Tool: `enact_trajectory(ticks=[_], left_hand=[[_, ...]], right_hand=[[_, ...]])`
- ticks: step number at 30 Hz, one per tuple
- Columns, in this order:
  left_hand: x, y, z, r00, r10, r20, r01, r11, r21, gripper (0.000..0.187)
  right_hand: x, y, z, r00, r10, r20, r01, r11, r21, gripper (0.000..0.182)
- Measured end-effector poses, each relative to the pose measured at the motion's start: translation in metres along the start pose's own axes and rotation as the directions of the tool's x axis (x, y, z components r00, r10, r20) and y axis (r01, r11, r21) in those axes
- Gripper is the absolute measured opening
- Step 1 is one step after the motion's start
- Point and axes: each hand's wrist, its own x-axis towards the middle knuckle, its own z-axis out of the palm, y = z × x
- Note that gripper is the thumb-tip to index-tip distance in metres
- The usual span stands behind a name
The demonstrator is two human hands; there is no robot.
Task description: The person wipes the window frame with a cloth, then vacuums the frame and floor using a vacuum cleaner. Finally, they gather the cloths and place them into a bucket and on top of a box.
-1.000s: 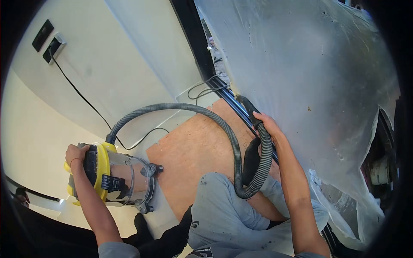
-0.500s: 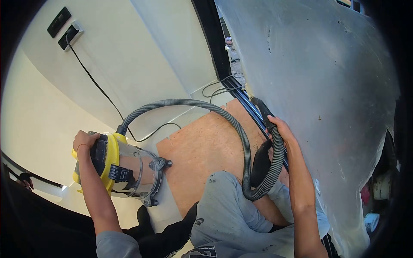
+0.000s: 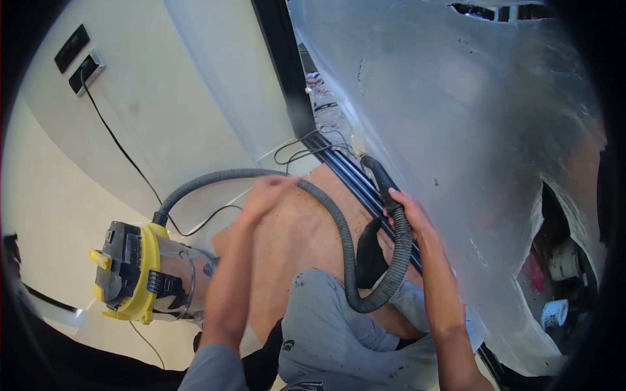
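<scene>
By the look of it, at the step of directing the black nozzle (image 3: 378, 174) at the rails (image 3: 357, 189) along the right edge of the wooden board (image 3: 297, 238). Gripping that nozzle near the join with the grey hose (image 3: 396, 274), right hand (image 3: 409, 208) wrapped closed round it, just past the board's right edge. Reaching over the board's far left part with the left hand (image 3: 268, 193), at or near the hose; too blurred to tell whether holding it, touching it or merely passing over. Seems to call for steadying the hose and aiming the tip squarely along the rails. Impossible to tell whether touching them yet.

As for looks: nozzle smooth, dark and slightly bent, tilted toward the board's far right corner; hose ribbed, arching over the board from the yellow-and-black vacuum (image 3: 124, 267) on its left, then curling tightly upward near its right edge.
</scene>
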Motion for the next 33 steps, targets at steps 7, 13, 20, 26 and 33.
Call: enact_trajectory(ticks=[7, 13, 20, 26, 33], left_hand=[[0.059, 0.034, 0.170, 0.733, -0.430, 0.527, 0.670, 0.592, -0.449, 0.059], [0.117, 0.059, 0.177, 0.706, -0.312, 0.636, 0.686, 0.525, -0.504, 0.033], [0.158, 0.083, 0.139, 0.643, -0.456, 0.616, 0.766, 0.380, -0.519, 0.073], [0.073, 0.059, 0.105, 0.978, -0.206, 0.033, 0.208, 0.944, -0.257, 0.086], [-0.137, 0.019, 0.136, 0.991, -0.106, 0.087, 0.134, 0.599, -0.789, 0.054]], right_hand=[[-0.072, -0.022, 0.030, 0.999, -0.012, -0.034, 0.009, 0.997, -0.079, 0.038], [-0.120, -0.034, 0.033, 0.999, -0.049, -0.014, 0.045, 0.984, -0.173, 0.055], [-0.176, -0.043, 0.035, 0.937, -0.349, -0.022, 0.334, 0.912, -0.239, 0.061], [-0.179, -0.042, 0.034, 0.900, -0.420, 0.119, 0.436, 0.875, -0.211, 0.074], [-0.133, -0.034, 0.063, 0.941, -0.321, 0.108, 0.339, 0.898, -0.279, 0.076]])
